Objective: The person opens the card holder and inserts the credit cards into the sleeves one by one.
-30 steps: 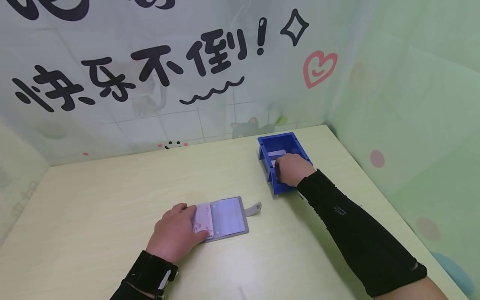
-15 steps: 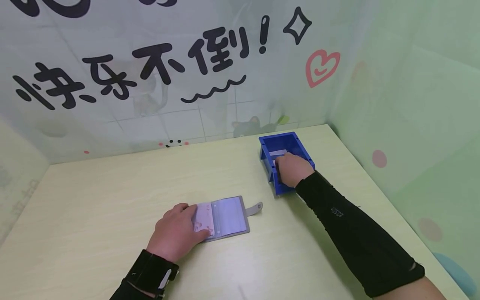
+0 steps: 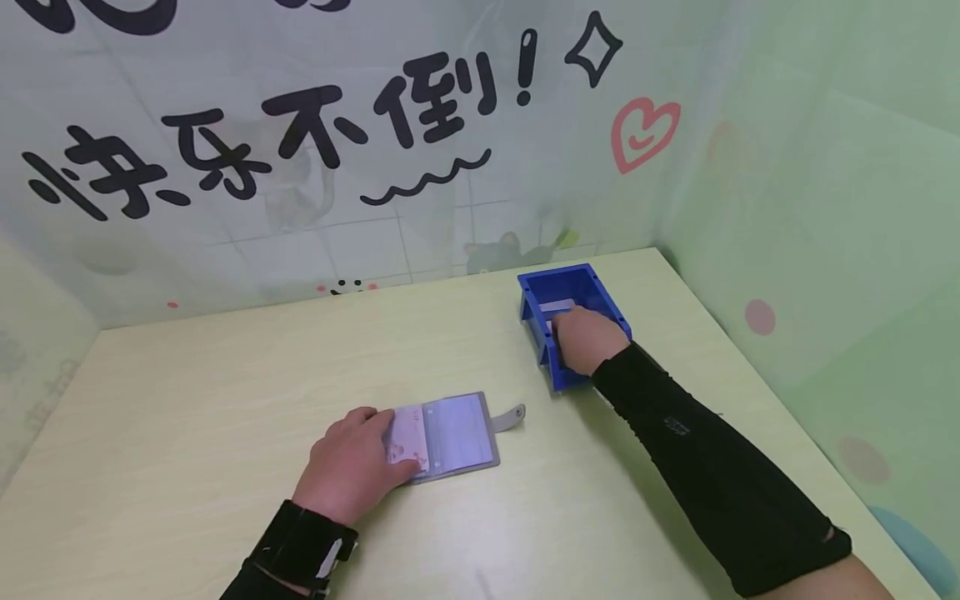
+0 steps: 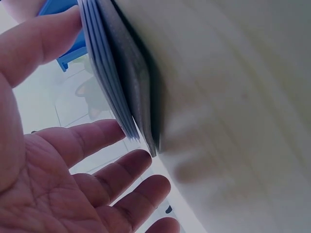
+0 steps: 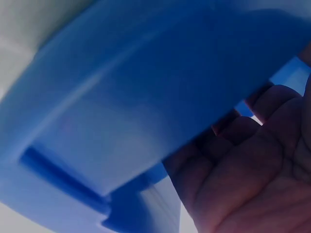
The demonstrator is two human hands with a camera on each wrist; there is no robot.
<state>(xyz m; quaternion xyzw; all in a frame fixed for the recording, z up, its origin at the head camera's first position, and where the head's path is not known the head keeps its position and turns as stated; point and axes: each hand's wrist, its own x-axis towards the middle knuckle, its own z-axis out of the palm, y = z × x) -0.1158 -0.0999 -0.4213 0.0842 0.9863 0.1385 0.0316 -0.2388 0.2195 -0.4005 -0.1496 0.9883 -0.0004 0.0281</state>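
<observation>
A small card holder with clear sleeves lies unfolded on the table, its grey strap sticking out to the right. My left hand rests on its left half, thumb and index finger touching a pinkish card. In the left wrist view, the fingertips sit at the edges of the layered sleeves, fingers loosely spread. My right hand reaches into a blue bin. Pale cards show beside it there. The bin's wall hides the right fingertips; I cannot tell whether they hold a card.
The pale wooden table meets a printed cloth backdrop behind the bin and a green wall on the right. Black sleeves cover both forearms.
Both hands, the card holder and the bin keep nearly the same places. Only a slight shift of the head view shows.
</observation>
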